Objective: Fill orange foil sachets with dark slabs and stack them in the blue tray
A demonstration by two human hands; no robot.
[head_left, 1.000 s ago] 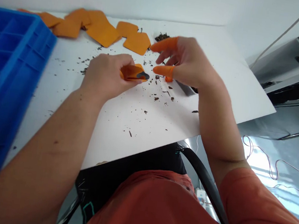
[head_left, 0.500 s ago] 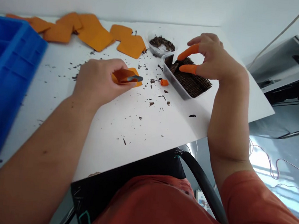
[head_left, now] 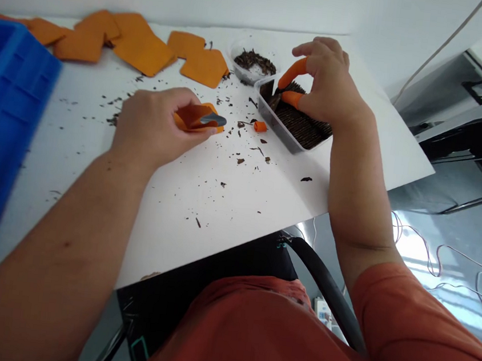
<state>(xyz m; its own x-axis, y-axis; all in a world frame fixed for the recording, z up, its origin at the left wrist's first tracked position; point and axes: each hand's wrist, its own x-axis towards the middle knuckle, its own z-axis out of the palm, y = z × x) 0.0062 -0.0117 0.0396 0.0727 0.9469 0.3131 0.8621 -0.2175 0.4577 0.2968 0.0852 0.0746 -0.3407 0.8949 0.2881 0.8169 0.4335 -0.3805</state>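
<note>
My left hand is closed round an orange paper pouch, whose mouth gapes to show a grey lining. At the right, my right hand reaches into a clear plastic box packed with rows of thin dark brown slices. Orange finger cots cover its thumb and index finger. These two fingertips nearly meet on a dark brown slice at the box's left end; the exact contact is small and partly hidden.
Several orange pouches lie along the wall. A round clear tub with brown scraps stands behind the box. A loose orange finger cot and dark crumbs lie on the white table. A blue crate stands left.
My right thumb and index finger have come closer together at the box's left end. My left hand keeps the pouch. The whole view has shifted slightly.
</note>
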